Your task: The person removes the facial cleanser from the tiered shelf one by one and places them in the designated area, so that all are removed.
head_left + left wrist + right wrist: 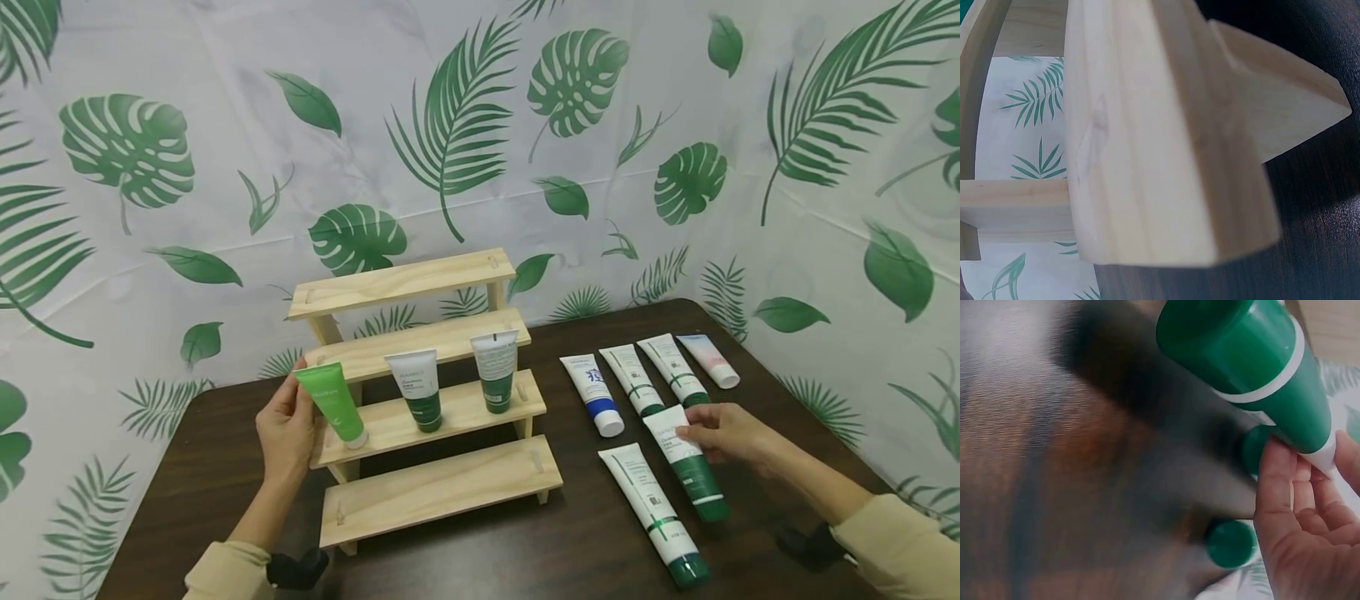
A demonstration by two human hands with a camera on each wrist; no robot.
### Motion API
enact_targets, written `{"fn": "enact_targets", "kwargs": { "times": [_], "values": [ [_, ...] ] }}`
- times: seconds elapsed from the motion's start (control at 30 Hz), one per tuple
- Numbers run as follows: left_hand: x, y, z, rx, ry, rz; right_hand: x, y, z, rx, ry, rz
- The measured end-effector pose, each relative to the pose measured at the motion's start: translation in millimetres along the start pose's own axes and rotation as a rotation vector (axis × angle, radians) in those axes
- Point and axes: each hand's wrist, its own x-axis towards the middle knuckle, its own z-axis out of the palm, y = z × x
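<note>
Cream sleeves (892, 537) poke in at the near edge, hands well apart. Right hand (731, 435) pinches a white-and-green tube (684, 458) between thumb and fingers at the right of the dark table (187, 475) — the right wrist view makes its cap end look clear of the tabletop. Left hand (287, 432) is at the left end of the wooden stepped rack (442, 492), right beside a lime tube (330, 402) tilted left on its cap; can't tell if it grips that tube or the wood.

Two grey-and-green tubes (415, 387) stand cap-down on the same step. Long tube (648, 508) lies just near-left of the held one, and a row of four tubes (632, 375) lies beyond it. Leafy backdrop (480, 100) behind.

My read: pick-up step. Next move probably calls for turning the tube cap-down and bringing it left to the rack — while keeping the lime one steady.
</note>
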Motion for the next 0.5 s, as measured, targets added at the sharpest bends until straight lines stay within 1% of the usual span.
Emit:
{"fn": "enact_targets", "kwargs": {
  "times": [0.13,0.37,0.5],
  "values": [
    [0.4,-0.2,-0.3,-0.009,0.003,-0.001,-1,8,2,-0.009,-0.032,0.017],
    [-0.6,1.2,-0.1,-0.018,0.01,0.018,1,16,7,0.01,-0.033,0.085],
    [-0.8,0.3,-0.1,-0.018,0.004,0.022,1,21,10,0.018,-0.044,0.07]
  ]
}}
